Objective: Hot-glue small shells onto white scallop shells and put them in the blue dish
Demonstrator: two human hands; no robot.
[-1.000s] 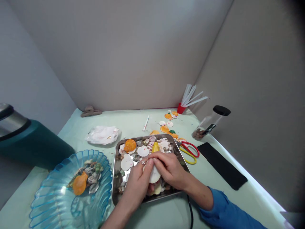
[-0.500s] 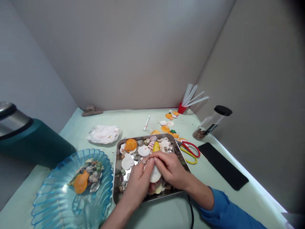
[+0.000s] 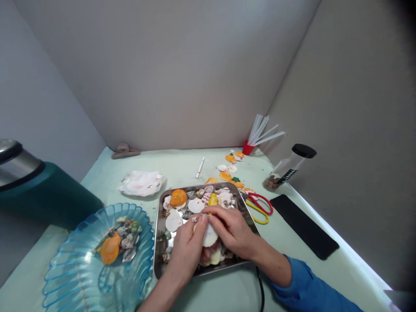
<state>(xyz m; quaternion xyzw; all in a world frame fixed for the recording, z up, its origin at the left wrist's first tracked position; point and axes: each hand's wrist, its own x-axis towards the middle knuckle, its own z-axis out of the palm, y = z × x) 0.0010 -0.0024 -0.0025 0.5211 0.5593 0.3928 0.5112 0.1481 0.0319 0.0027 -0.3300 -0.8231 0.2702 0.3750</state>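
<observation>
Above the metal tray (image 3: 156, 242), my left hand (image 3: 188, 242) and my right hand (image 3: 236, 232) meet with thumbs and fingertips together. Between them they grip a white scallop shell (image 3: 210, 237), its fan edge pointing down toward me. A small pale thing by the left fingertips is too small to make out. Just beyond my fingers a yellow tool with a dark tip (image 3: 213, 199) lies among the shells, the rest of it hidden. An orange scallop shell (image 3: 178, 198) and a flat white shell (image 3: 173, 220) lie in the tray's left side, with several smaller shells.
Left stand a blue scalloped bowl (image 3: 61, 264) of shells and a green bottle (image 3: 48, 195). Right of the tray lie red-and-yellow-handled pliers (image 3: 261, 209), a black strip (image 3: 303, 225) and a clear jar (image 3: 286, 169). Behind are glue sticks in a red cup (image 3: 248, 148). A black cord (image 3: 261, 288) runs frontward.
My hands have shifted slightly, and the white shell between them is tilted a little differently, showing more of its face. Everything else stays in place.
</observation>
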